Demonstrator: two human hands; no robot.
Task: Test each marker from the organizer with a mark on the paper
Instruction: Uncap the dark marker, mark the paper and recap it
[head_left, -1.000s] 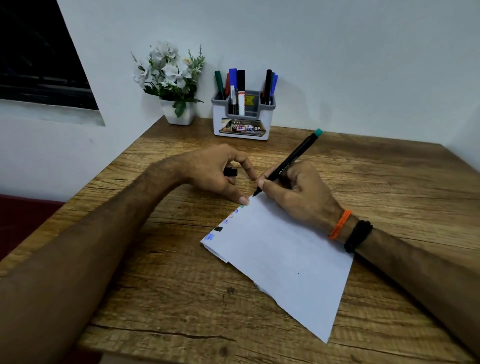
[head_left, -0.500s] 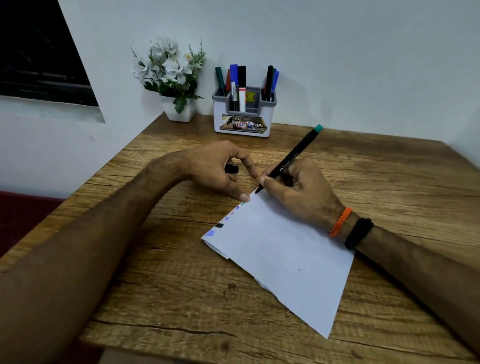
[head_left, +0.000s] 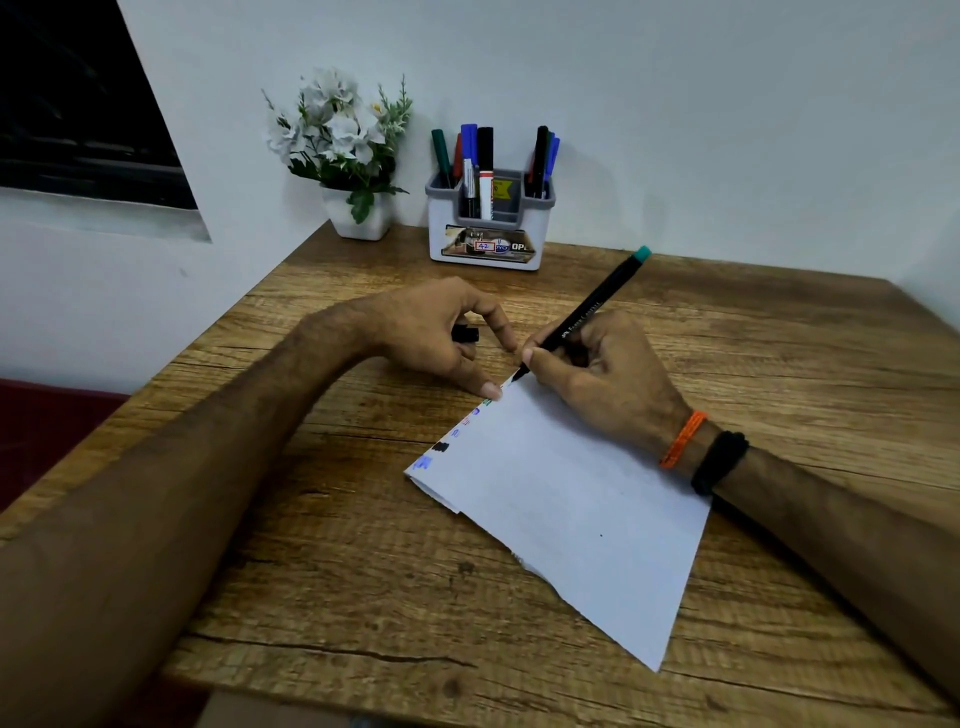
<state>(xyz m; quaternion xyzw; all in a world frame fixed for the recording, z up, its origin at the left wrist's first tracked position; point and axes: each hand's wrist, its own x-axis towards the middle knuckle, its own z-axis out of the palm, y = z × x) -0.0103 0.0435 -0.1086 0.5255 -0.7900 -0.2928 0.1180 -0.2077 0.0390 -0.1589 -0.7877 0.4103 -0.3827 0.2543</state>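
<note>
Marker in use (head_left: 582, 322): black barrel, teal end, tip on the far corner of the paper (head_left: 566, 499).
Right hand (head_left: 597, 374): fingers pinching the marker low on the barrel.
Left hand (head_left: 441, 338): fingers curled round a black cap (head_left: 465, 333), one fingertip pressing the paper's edge.
Marks: coloured row along the paper's left edge.
Organizer (head_left: 488, 228): at the counter's (head_left: 311, 571) back, holding more markers.
Risk: so near the corner, a stroke may run onto the wood if the paper slips.
Beside: potted flowers (head_left: 343, 156).
</note>
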